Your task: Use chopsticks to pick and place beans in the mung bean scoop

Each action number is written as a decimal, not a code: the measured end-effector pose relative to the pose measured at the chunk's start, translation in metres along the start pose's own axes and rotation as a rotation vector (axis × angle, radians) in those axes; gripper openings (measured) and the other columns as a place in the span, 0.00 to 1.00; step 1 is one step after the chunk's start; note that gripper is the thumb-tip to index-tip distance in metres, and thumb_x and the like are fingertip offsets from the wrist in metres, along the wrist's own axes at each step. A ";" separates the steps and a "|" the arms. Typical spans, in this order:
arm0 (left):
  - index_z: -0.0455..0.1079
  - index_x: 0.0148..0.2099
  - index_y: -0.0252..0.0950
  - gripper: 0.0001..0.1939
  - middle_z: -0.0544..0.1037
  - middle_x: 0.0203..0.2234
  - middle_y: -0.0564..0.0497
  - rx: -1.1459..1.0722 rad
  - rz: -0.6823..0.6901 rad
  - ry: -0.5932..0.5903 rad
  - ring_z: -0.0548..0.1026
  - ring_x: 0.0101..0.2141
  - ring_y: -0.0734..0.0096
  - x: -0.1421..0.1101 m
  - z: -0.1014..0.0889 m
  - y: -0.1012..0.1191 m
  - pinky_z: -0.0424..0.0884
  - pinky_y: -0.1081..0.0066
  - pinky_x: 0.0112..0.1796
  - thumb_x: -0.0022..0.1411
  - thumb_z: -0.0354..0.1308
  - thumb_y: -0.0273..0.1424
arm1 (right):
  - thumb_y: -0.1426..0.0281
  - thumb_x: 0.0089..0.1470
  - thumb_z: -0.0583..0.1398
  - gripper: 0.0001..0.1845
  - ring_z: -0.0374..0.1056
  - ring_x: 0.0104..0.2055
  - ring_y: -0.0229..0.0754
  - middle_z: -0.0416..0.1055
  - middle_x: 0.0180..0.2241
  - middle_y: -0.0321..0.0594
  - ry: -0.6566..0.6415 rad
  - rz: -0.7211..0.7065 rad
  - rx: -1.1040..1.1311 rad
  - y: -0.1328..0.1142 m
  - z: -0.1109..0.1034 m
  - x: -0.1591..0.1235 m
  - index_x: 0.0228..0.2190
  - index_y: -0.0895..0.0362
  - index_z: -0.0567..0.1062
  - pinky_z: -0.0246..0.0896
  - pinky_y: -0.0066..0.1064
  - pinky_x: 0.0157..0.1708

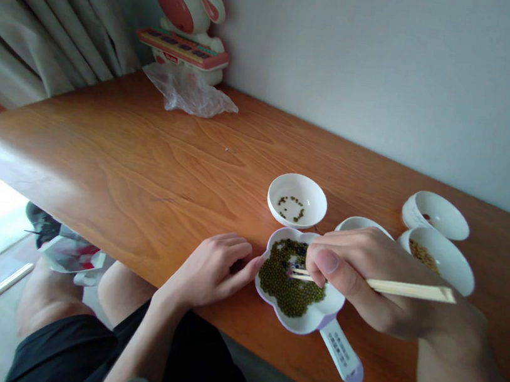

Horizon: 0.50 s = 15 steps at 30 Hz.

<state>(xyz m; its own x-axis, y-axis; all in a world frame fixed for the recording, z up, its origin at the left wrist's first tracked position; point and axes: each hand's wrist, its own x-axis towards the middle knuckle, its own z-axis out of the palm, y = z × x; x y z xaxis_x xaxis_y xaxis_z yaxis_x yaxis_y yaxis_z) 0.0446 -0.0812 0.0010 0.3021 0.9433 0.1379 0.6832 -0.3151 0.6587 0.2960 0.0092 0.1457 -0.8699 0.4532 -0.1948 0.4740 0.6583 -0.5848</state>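
My right hand (362, 269) is closed around a pair of pale chopsticks (407, 289). Their tips reach down among green mung beans (290, 294) in a flower-shaped white dish (332, 300) with a purple rim and a labelled handle. A few darker bits show between the beans near the tips; I cannot make out whether the tips pinch anything. My left hand (213, 267) rests on the table edge, fingers loosely bent and thumb stretched to touch the dish's left rim. Just behind the dish, a white bowl (297, 190) holds scattered green beans.
Partly behind my right hand stands another white bowl (359, 223). Farther right, one bowl (455, 266) holds yellowish grains and another (450, 221) a small brown bit. A clear plastic bag (193, 94) and cow-shaped toy keyboard (184, 48) occupy the wooden table's (146, 157) far corner.
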 end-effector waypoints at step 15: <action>0.62 0.32 0.38 0.23 0.72 0.27 0.52 0.013 0.033 0.011 0.69 0.29 0.69 0.001 -0.001 0.002 0.64 0.67 0.34 0.83 0.48 0.41 | 0.57 0.77 0.47 0.26 0.64 0.29 0.39 0.72 0.26 0.35 0.014 -0.001 -0.026 -0.001 -0.002 0.000 0.28 0.54 0.69 0.54 0.36 0.38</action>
<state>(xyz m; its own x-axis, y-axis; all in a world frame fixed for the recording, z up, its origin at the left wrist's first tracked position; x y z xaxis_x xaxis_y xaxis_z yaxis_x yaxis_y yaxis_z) 0.0453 -0.0801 0.0032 0.3172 0.9335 0.1673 0.6817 -0.3471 0.6441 0.2955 0.0096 0.1480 -0.8685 0.4608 -0.1826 0.4764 0.6741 -0.5645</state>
